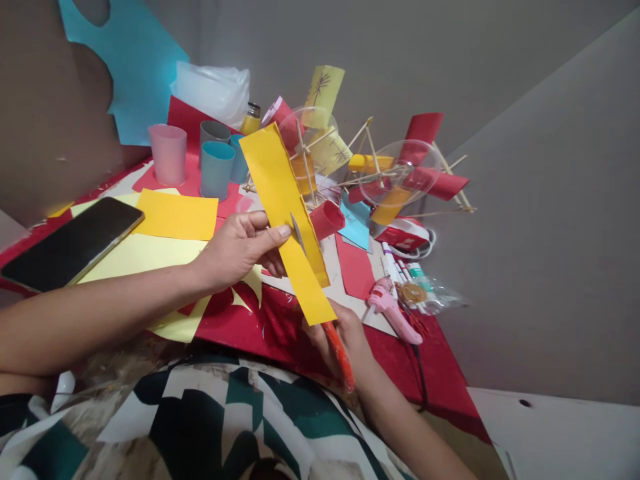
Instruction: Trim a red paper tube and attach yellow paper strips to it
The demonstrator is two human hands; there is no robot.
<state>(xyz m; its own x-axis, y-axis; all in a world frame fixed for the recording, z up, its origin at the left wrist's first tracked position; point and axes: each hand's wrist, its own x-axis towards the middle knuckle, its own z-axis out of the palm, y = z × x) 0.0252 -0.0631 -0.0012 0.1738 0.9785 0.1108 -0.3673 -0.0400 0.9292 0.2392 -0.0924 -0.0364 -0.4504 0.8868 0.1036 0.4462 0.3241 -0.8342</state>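
My left hand [247, 243] pinches a yellow sheet of paper [273, 177] by its left edge, thumb on top. Orange-handled scissors [341, 357] sit in my right hand [345, 333], whose fingers are partly hidden behind the paper. A grey blade shows through a long slit in the sheet, close to my left thumb. Below the blade the paper is split into two strips, the left one hanging toward my right hand. Another piece of yellow paper [175, 215] lies on the table to the left of my left hand.
A black phone [73, 243] lies at the left, with several plastic cups [217, 170] behind. Stick-and-paper models [400, 173] stand at the back right. A pink glue gun [395, 310], markers [393, 263] and a tape roll [413, 293] lie at the right.
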